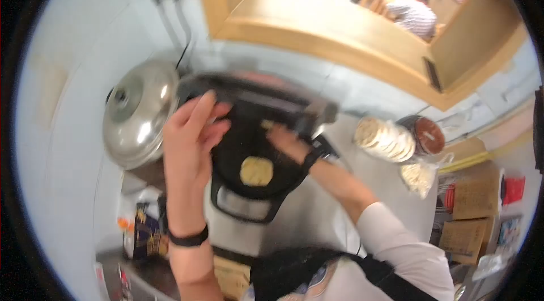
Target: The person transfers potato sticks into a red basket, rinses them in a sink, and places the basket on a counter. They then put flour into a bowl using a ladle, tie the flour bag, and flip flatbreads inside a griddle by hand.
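Note:
A round black electric griddle (241, 142) with a wide front handle stands on the metal counter, its lid raised at the back. One pale yellow round flatbread (256, 171) lies on the near part of its plate. My left hand (195, 125) is raised by the griddle's left side, fingers loosely bent and apart, with nothing seen in them. Reaching in from the right, my right hand (288, 143) is low over the plate and smeared by motion. A small pale yellow piece (267, 124) shows at its fingertips; I cannot tell whether they grip it.
A domed metal lid (141, 114) stands at the left. Rows of pale dough rounds (385, 139), a brown tub (428, 135) and a plastic bag of pale food (418, 178) sit on the right of the counter (362, 182). Behind is a wood-framed hatch (334, 23); a person (413, 15) sits beyond.

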